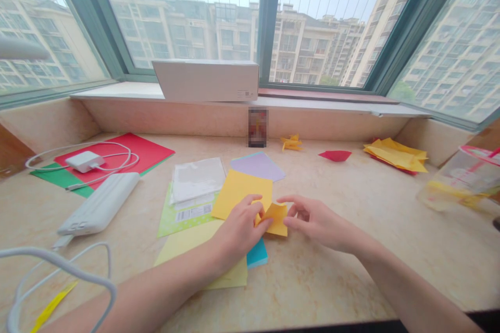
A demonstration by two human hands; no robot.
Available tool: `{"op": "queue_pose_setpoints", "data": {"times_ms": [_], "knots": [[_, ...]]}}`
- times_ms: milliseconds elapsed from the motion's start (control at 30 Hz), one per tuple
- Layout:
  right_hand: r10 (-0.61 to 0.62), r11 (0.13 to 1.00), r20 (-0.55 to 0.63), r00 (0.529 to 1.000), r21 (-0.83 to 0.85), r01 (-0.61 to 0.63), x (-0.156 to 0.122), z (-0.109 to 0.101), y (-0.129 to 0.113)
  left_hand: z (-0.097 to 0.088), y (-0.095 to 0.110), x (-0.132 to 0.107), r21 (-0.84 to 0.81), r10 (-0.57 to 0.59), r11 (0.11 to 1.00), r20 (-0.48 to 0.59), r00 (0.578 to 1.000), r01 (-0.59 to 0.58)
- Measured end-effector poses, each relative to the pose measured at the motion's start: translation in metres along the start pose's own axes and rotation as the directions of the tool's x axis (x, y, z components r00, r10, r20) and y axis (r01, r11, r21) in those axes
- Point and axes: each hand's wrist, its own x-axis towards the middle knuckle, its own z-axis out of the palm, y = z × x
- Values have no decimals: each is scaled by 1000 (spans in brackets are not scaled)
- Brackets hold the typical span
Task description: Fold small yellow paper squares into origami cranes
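A small folded orange paper (278, 217) is held between both hands just above the marble sill (332, 281). My left hand (238, 231) pinches its left side with thumb and fingers closed. My right hand (316, 221) pinches its right edge with curled fingers. Under the hands lie a larger orange sheet (238, 192), a pale yellow sheet (187, 244) and a blue sheet (258, 255). A lilac sheet (260, 166) lies just beyond.
A white power bank (99, 203), a charger with cable (84, 160) on red and green paper, and clear packets (197, 179) lie left. Folded paper pieces (335, 155) and a yellow stack (396, 154) sit far right. A plastic container (464, 177) stands at the right edge; a white box (207, 80) rests on the ledge.
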Motion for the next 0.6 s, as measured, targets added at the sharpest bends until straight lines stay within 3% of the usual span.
{"op": "queue_pose_setpoints", "data": {"times_ms": [200, 400, 600], "knots": [[-21, 1000, -34, 999, 0, 21, 2, 1, 4, 3, 2, -3, -6, 52, 999, 14, 999, -52], [-121, 992, -26, 992, -38, 120, 2, -1, 9, 1, 3, -1, 66, 111, 992, 29, 993, -112], [-103, 994, -2, 995, 19, 103, 2, -3, 4, -2, 5, 3, 97, 164, 981, 39, 986, -167]]}}
